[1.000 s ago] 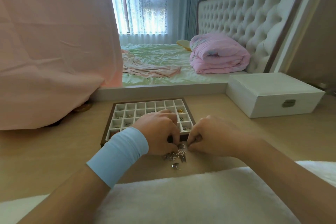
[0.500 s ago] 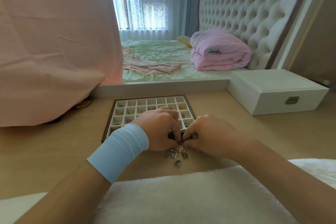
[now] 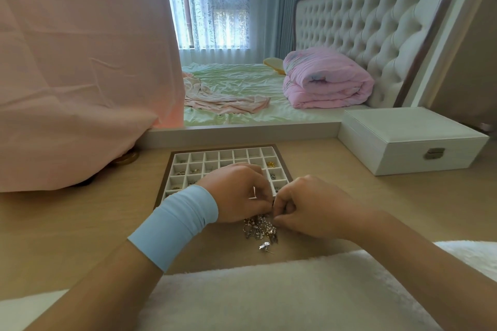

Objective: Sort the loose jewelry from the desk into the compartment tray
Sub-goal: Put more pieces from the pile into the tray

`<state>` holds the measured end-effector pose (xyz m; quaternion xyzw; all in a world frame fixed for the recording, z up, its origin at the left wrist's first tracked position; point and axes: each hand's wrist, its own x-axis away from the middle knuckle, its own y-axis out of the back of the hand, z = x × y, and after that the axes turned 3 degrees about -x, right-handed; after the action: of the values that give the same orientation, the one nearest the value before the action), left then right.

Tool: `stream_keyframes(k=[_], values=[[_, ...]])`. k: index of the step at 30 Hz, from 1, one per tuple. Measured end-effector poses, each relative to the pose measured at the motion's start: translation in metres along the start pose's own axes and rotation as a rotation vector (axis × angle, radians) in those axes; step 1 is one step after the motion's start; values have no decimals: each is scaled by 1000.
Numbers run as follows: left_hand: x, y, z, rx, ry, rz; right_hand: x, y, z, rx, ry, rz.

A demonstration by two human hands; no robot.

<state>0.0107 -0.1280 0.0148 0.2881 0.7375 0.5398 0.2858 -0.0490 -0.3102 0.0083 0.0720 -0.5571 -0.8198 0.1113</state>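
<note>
A brown-framed compartment tray (image 3: 172, 160) with white cells lies on the wooden desk; several cells hold small jewelry pieces. A pile of loose jewelry (image 3: 259, 228), silver and pearly, sits on the desk just in front of the tray, with a single stud (image 3: 265, 246) a little nearer to me. My left hand (image 3: 236, 193), with a light blue wristband, and my right hand (image 3: 309, 207) meet fingertip to fingertip over the pile's far edge. Both pinch something small and dark there; the item itself is mostly hidden by my fingers.
A white lidded box (image 3: 408, 140) with a metal clasp stands at the right rear of the desk. Pink cloth (image 3: 80, 75) drapes over something at the left. A white fluffy mat (image 3: 269, 295) covers the desk's near edge. A mirror behind reflects a bed.
My hands have drawn closer together, fingertips now touching above the pile. The view has shifted slightly; the tray and pile stay where they were.
</note>
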Motion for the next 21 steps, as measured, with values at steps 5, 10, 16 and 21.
stream_keyframes(k=[5, 10, 16, 21], values=[[-1, 6, 4, 287, -3, -75, 1, 15, -3, -165, 48, 0], [-2, 11, 6, 426, 18, -348, -1, 35, 1, -614, 7, -127], [-9, 33, 15, 297, 93, -445, -32, 52, 6, -826, 2, -220], [-30, 42, 21, 321, 165, -559, -63, 70, 2, -763, 25, -272]])
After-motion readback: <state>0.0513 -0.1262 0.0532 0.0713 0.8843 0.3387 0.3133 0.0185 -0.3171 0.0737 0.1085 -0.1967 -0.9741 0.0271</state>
